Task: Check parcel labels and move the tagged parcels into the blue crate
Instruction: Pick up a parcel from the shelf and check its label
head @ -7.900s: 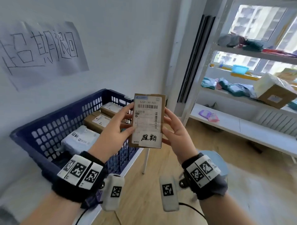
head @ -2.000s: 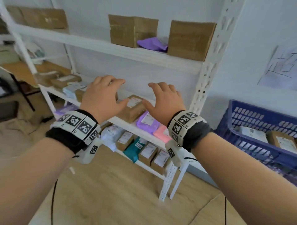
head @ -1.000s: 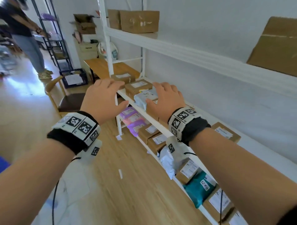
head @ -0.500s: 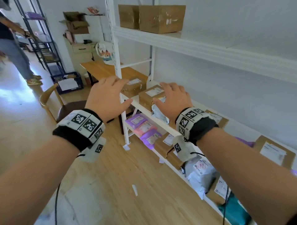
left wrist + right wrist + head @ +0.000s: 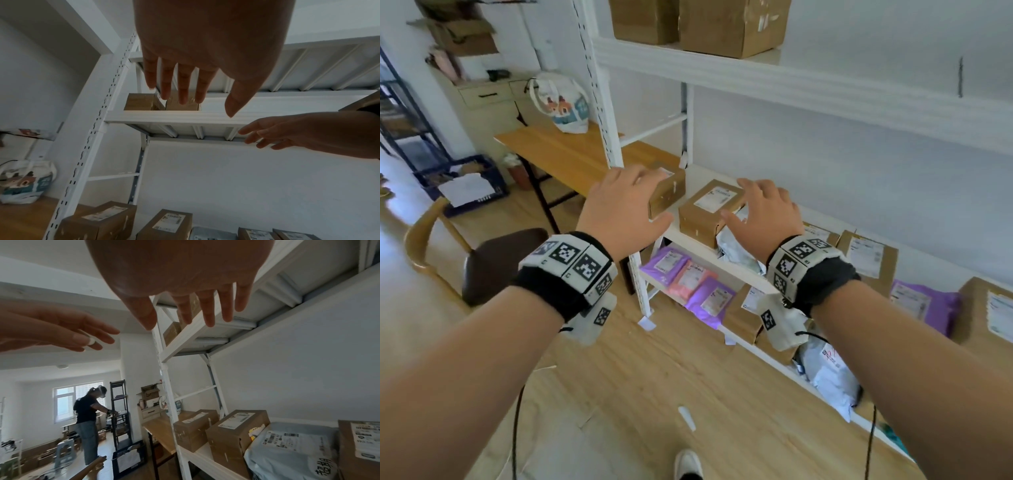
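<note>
Both hands hover empty with fingers spread in front of a white shelf unit (image 5: 739, 277). My left hand (image 5: 630, 202) is over a brown box (image 5: 671, 192) at the shelf's left end. My right hand (image 5: 760, 209) is beside a second labelled brown box (image 5: 709, 212) and above a grey poly bag (image 5: 734, 245). The right wrist view shows that grey bag (image 5: 298, 456) bearing a handwritten black tag, next to the two boxes (image 5: 236, 430). Neither hand touches a parcel. The blue crate with the sorted parcels is out of view.
More brown boxes (image 5: 866, 257) and a purple bag (image 5: 924, 305) lie further right on the shelf; purple and pink bags (image 5: 688, 277) are below. A wooden table (image 5: 571, 154), a chair (image 5: 465, 260) and a dark blue crate (image 5: 465, 185) stand left. Another person (image 5: 88, 418) works far off.
My hands held a tagged parcel at the blue crate; now they are empty. In the last second they moved left along the shelf and closer to the end boxes, staying open.
</note>
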Demonstrator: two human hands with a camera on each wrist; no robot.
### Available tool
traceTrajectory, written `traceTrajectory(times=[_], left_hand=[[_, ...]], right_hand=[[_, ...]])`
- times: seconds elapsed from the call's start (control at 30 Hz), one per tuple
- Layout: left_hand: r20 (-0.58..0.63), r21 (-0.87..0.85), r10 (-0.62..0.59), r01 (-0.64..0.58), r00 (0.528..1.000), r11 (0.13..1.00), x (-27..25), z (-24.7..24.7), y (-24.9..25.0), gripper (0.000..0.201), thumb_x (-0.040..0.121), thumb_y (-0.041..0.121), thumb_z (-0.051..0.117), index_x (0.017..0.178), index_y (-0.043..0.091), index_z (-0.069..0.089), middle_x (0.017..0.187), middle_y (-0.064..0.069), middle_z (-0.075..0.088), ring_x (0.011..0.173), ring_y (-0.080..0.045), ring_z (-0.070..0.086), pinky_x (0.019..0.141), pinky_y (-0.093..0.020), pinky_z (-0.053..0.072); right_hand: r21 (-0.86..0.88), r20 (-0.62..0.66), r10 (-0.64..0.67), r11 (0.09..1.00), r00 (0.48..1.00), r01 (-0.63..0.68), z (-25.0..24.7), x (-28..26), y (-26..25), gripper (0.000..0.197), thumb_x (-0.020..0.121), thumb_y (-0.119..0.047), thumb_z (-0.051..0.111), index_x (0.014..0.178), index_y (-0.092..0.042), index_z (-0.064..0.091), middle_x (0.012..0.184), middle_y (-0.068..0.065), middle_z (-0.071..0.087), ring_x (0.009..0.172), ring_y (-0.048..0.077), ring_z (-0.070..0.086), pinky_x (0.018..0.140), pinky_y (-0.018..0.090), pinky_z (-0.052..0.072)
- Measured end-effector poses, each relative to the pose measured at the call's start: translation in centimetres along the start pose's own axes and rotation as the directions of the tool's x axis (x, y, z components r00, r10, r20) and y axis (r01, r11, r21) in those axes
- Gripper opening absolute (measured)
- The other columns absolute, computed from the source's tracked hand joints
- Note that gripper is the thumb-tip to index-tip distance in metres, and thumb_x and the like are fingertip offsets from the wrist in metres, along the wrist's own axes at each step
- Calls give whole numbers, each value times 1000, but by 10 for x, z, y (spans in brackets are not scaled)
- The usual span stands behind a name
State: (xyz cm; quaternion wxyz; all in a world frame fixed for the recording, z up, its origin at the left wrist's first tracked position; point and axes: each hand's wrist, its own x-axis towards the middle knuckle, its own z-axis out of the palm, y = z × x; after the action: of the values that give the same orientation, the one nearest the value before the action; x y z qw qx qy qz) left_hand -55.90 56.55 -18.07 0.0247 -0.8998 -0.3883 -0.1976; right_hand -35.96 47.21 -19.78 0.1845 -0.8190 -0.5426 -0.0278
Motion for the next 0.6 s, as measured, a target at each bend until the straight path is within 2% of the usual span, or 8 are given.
traceTrajectory(times=[0.17, 0.33, 0.6], left_hand=[[33, 0, 70, -70, 997, 998, 57, 29, -16, 59, 89, 48, 57, 141, 23, 44, 136, -5, 48, 123, -27, 44, 96, -41, 39], [46, -10, 147, -147, 988, 989, 129, 53, -37, 61, 88, 47, 57, 141, 23, 42, 138, -4, 47, 125, -27, 44, 100, -44, 42], [36, -53, 171, -169, 985, 984, 208, 76, -79, 59, 88, 45, 57, 141, 23, 42, 140, -4, 46, 127, -28, 43, 105, -43, 36]], right_hand=[[-11, -20, 61, 998, 998, -61, 23, 46, 10, 63, 92, -50, 43, 147, -24, 28, 150, 6, 33, 135, 30, 32, 110, 46, 30], [-10, -55, 127, 992, 990, -128, 44, 108, 19, 65, 93, -53, 41, 149, -26, 22, 155, 7, 24, 140, 30, 25, 112, 46, 25], [-70, -30, 184, 980, 983, -185, 60, 188, 11, 66, 94, -53, 38, 151, -26, 18, 158, 6, 18, 143, 29, 18, 114, 46, 20]])
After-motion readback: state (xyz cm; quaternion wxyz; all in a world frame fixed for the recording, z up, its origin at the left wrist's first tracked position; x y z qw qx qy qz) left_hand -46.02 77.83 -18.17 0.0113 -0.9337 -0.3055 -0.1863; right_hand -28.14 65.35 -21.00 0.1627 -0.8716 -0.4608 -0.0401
